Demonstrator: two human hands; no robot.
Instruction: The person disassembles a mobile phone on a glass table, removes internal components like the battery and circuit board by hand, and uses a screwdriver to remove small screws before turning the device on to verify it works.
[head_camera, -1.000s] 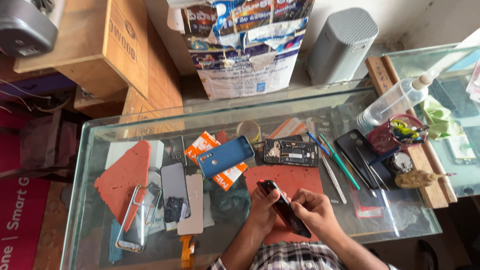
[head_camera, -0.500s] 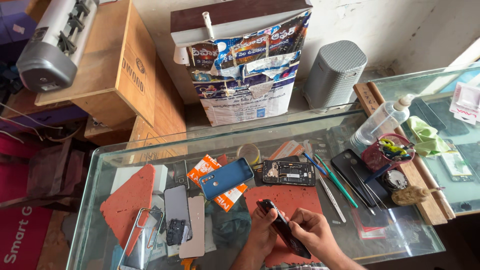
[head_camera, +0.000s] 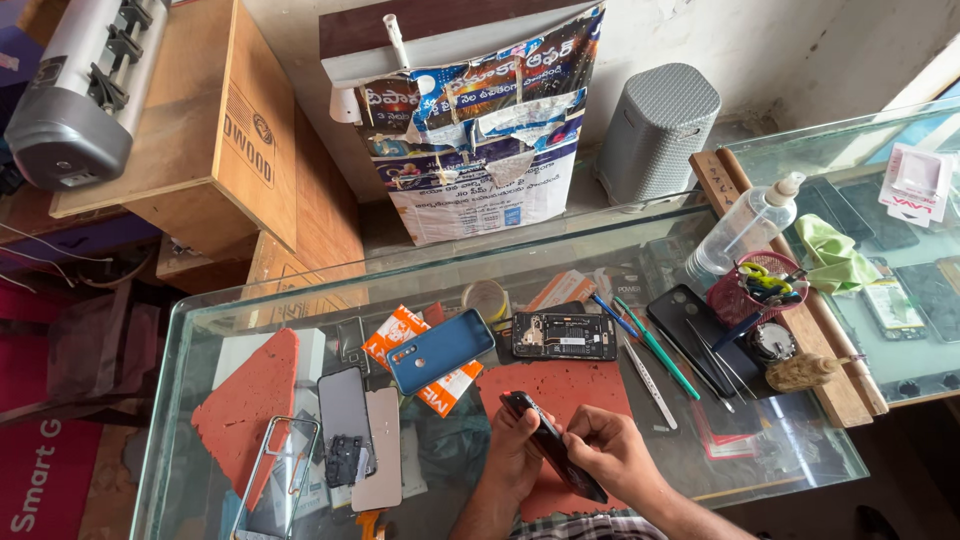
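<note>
Here, low centre of the frame, I see my left hand (head_camera: 515, 455) & right hand (head_camera: 610, 455) both clamped on a dark phone (head_camera: 553, 445), held tilted over the red mat (head_camera: 560, 400) on the glass table (head_camera: 790, 440).

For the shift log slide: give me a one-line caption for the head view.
Both hands, left hand and right hand, hold a dark phone edge-up over a red mat on a cluttered glass table.

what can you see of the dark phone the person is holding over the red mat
The dark phone is a slim black slab, glossy, held tilted on edge with its upper end toward the left. The left hand cups it from below and the right hand pinches its long edge from the right. It sits just above the red mat on the glass counter. Whether it touches the mat cannot be told.
</note>
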